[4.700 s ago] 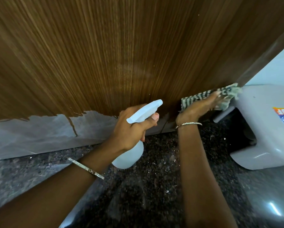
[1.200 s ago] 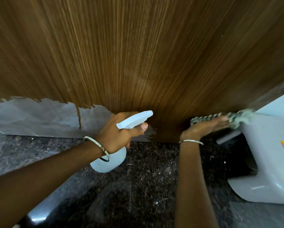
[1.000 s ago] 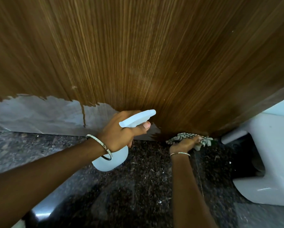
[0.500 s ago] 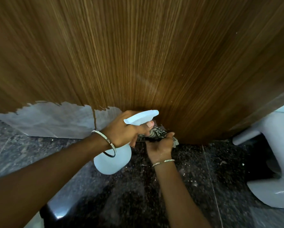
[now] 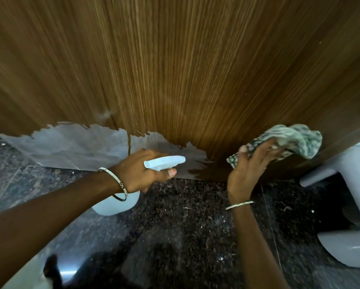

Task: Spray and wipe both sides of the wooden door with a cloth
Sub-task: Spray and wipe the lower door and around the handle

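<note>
The wooden door [image 5: 185,69] fills the upper view, its brown veneer torn away along the bottom left to a pale grey layer [image 5: 70,147]. My left hand [image 5: 139,174] grips a white spray bottle [image 5: 164,161] by the neck, nozzle pointing right, just in front of the door's bottom edge. My right hand [image 5: 252,165] presses a green-and-white patterned cloth [image 5: 287,142] flat against the door's lower right part, fingers spread over it.
A dark speckled stone floor [image 5: 185,226] lies below the door. A white plastic stool [image 5: 345,205] stands at the right, close to the door's edge and the cloth. A bangle sits on each wrist.
My right hand has swept the cloth from the bottom centre of the door, beside the bottle, up and to the right. The left hand keeps holding the bottle in about the same place.
</note>
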A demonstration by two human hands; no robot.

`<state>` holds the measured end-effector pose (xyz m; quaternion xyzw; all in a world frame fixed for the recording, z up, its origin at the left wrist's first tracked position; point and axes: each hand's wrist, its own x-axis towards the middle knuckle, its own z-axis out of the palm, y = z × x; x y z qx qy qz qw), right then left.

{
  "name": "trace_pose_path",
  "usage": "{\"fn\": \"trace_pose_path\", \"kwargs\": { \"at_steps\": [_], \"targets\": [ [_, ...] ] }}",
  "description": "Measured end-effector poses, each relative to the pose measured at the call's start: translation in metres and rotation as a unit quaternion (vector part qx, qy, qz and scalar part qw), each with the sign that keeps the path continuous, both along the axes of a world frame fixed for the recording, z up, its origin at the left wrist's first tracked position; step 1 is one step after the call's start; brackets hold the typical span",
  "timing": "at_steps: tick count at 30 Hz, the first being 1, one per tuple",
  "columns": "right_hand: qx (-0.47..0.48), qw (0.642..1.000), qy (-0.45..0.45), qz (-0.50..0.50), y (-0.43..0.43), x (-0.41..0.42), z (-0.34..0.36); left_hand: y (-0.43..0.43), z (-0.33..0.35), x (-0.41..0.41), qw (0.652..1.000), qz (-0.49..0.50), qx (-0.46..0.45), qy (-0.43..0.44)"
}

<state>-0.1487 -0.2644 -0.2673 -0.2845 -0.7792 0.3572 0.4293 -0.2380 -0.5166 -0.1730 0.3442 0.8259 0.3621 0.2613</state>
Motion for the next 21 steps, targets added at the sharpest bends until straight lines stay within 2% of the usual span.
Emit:
{"fn": "trace_pose_path", "kwargs": {
  "at_steps": [2,4,8,11,16,19,21],
  "targets": [
    [0.148,0.988,-0.051,0.008,0.002,0.01,-0.012,-0.002,-0.005,0.0,1.0,0.001,-0.019,-0.013],
    [0.23,0.969,-0.093,0.006,0.011,0.016,-0.017,-0.003,-0.011,-0.001,0.999,0.018,-0.025,-0.029],
    [0.284,0.948,-0.141,-0.026,0.022,0.013,-0.014,-0.002,-0.021,-0.003,0.997,0.067,-0.025,-0.024],
    [0.313,0.939,-0.134,-0.044,0.022,0.004,-0.006,-0.001,-0.024,-0.006,0.996,0.084,-0.027,0.007],
    [0.353,0.927,-0.121,-0.031,0.021,-0.008,-0.01,-0.01,-0.011,-0.007,0.997,0.075,0.034,-0.008],
    [0.49,0.858,-0.146,0.04,0.013,-0.014,-0.02,-0.015,-0.003,-0.001,0.991,0.105,0.079,0.004],
    [0.586,0.784,-0.166,0.118,0.007,-0.019,-0.041,-0.016,0.001,0.001,0.99,0.111,0.087,0.007]
  ]
}}
